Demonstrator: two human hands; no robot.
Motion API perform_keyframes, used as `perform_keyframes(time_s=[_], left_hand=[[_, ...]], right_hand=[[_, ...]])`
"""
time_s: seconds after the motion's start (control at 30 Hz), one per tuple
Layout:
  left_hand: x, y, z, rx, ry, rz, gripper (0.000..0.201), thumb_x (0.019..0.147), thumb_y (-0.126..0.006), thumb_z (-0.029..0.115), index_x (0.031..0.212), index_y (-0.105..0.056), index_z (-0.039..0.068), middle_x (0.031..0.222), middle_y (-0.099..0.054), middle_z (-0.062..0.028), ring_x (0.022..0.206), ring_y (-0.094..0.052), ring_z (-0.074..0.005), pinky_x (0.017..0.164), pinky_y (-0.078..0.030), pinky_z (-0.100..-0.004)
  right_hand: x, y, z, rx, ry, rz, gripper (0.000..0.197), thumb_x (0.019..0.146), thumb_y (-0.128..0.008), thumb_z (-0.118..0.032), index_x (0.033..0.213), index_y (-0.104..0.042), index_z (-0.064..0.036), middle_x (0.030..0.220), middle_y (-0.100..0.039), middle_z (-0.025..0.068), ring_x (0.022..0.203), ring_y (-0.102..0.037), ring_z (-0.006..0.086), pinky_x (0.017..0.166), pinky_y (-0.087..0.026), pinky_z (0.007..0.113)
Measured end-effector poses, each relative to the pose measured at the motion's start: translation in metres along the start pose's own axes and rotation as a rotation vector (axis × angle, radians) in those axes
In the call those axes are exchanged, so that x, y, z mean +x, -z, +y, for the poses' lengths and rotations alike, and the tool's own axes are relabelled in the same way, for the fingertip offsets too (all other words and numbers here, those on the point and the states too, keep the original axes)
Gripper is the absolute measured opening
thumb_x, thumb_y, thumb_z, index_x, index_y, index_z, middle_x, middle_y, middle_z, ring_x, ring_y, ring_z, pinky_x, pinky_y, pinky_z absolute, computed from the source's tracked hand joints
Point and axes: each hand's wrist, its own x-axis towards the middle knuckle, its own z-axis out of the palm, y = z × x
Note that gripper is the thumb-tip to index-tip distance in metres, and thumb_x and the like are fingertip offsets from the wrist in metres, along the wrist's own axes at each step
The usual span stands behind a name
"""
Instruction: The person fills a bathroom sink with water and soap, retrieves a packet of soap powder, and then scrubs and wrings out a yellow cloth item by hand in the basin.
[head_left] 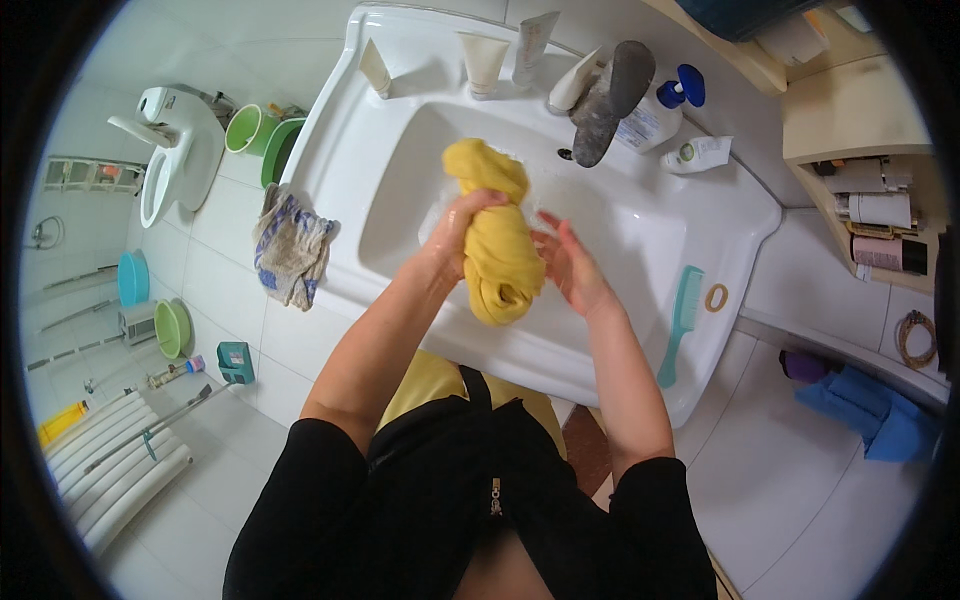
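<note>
A bunched, rolled yellow cloth (pixel 500 245) hangs over the basin of the white sink (pixel 665 270). My left hand (pixel 462 232) is wrapped round its middle from the left side. Close to the cloth's right side is my right hand (pixel 572 268), its fingers spread; it grips nothing that I can see. Suds or water show in the basin behind the cloth. A grey faucet (pixel 605 105) stands at the back of the sink, above the drain area.
Tubes (pixel 483 62) and a blue-topped pump bottle (pixel 650 118) line the sink's back rim. On the right rim lie a teal comb (pixel 683 325) and a tan ring (pixel 716 297). A patterned rag (pixel 292 248) drapes over the left edge. Wooden shelves (pixel 840 115) stand at right.
</note>
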Motion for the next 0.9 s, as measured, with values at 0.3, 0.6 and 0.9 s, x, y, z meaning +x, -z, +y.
perform_keyframes(time_s=[0.3,0.6,0.9], left_hand=[[0.001,-0.006,-0.033,0.136,0.278,-0.226,0.040,0.074,-0.064,0.023,0.104,-0.054,-0.002,0.087,-0.062,-0.0154,0.073,-0.063,-0.0263,0.065,-0.054,-0.0380],[-0.022,-0.031,-0.018,0.391,0.180,-0.388,0.043,0.068,-0.069,0.009,0.107,-0.051,0.001,0.088,-0.059,-0.0100,0.077,-0.061,-0.0215,0.069,-0.051,-0.0328],[0.012,-0.026,-0.052,0.848,-0.229,-0.129,0.035,0.065,-0.065,0.005,0.098,-0.053,0.003,0.084,-0.058,-0.0064,0.077,-0.058,-0.0172,0.067,-0.049,-0.0308]], right_hand=[[0.019,-0.012,-0.023,0.077,0.227,-0.064,0.043,0.079,-0.065,-0.027,0.113,-0.048,-0.0080,0.109,-0.056,0.0098,0.095,-0.057,0.0188,0.082,-0.048,0.032],[-0.004,-0.047,-0.055,-0.063,0.225,-0.019,0.017,0.076,-0.066,-0.010,0.084,-0.050,-0.0092,0.083,-0.056,0.0033,0.072,-0.056,0.0131,0.062,-0.047,0.026],[0.030,-0.034,-0.046,-0.921,0.346,0.239,0.022,0.074,-0.064,-0.020,0.070,-0.052,-0.0012,0.066,-0.055,0.0081,0.059,-0.050,0.0170,0.057,-0.042,0.030]])
